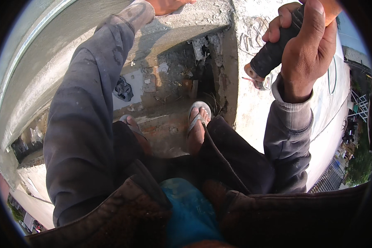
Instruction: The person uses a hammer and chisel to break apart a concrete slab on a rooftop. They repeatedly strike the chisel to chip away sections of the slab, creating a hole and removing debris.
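Note:
At the upper right, my right hand (310, 46) is wrapped around a thick handle bound in black tape (268, 57). The handle's lower end shows a pale round core, and an orange part at its top runs out of the frame. My left hand (169, 5) is at the top edge, over a rough concrete ledge (189, 23); its fingers are partly cut off, so what it touches or holds cannot be told. Under the taped handle, a small red and metal object (262, 83) lies on the pale concrete surface.
Bent wire pieces (251, 38) lie on the concrete at right. Between the ledges is a recess with a dark gap (206, 77), broken masonry and a crumpled dark plastic piece (123, 89). My sandalled feet (198, 119) stand at its near side. A drop with a fence (327, 178) shows far right.

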{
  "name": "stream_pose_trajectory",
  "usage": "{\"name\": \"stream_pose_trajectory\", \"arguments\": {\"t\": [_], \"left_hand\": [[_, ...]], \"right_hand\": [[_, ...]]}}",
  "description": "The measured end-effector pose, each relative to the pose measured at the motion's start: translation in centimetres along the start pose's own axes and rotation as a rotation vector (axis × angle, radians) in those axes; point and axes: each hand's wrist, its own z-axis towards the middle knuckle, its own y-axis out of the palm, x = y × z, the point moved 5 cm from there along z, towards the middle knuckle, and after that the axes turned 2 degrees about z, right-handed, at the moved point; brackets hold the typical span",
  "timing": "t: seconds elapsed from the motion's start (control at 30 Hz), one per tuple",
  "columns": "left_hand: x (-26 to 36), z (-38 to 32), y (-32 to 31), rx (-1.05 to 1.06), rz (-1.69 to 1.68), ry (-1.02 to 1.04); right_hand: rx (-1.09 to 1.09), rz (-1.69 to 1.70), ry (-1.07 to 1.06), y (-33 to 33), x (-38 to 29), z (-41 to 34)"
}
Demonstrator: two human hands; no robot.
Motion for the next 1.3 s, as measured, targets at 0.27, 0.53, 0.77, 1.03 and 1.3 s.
{"name": "stream_pose_trajectory", "arguments": {"t": [0.27,0.53,0.77,1.03,1.3], "left_hand": [[-0.1,-0.7,0.4,-0.084,0.044,-0.106],[3.1,2.6,-0.6,-0.097,0.174,-0.111],[3.9,3.3,-0.5,-0.055,0.006,-0.113],[1.8,2.2,0.1,-0.077,0.085,-0.186],[1.4,1.9,0.9,-0.070,0.015,-0.059]], "right_hand": [[-0.276,-0.370,0.376,-0.4,6.6,-2.9],[-0.031,-0.080,0.424,-4.1,2.7,-4.6],[-0.027,-0.039,0.423,-4.0,2.8,-5.3],[0.060,0.017,0.259,-3.5,0.3,-2.9],[-0.159,-0.272,0.055,-1.6,4.1,-2.8]]}}
